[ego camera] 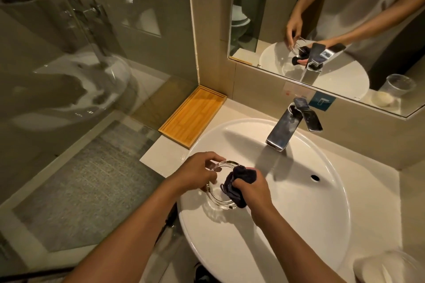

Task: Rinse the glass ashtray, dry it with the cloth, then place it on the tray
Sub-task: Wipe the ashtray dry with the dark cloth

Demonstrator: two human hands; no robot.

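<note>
Glass ashtray (218, 187) sits tilted over the near left part of the white basin (299, 202), held up off the porcelain rather than resting flat. The left hand (197, 173) pinches its far rim, fingers curled over the top edge and thumb underneath as far as can be seen. The right hand (251, 189) is closed around a bunched dark cloth (239, 182), which is pushed into the bowl of the ashtray against its right inner wall.

No water runs from the tap (286, 127), so the rinse looks finished and drying looks like the step in hand.

To do it well, the left hand should turn the ashtray a little at a time while the cloth stays pressed in, so every part of the inner wall and floor gets wiped. The notches in the rim probably hold drops, so a fold of cloth should be worked into each. The underside and outer wall need a pass too, which means shifting the left grip to a part already dried. Wet glass is slippery and heavy for its size, so keeping it low over the basin is wise.

The wooden tray (195, 115) lies on the counter to the left of the basin, against the wall, with nothing on it. Moisture left underneath the ashtray would mark the wood, so the base should be dry before the move.
</note>
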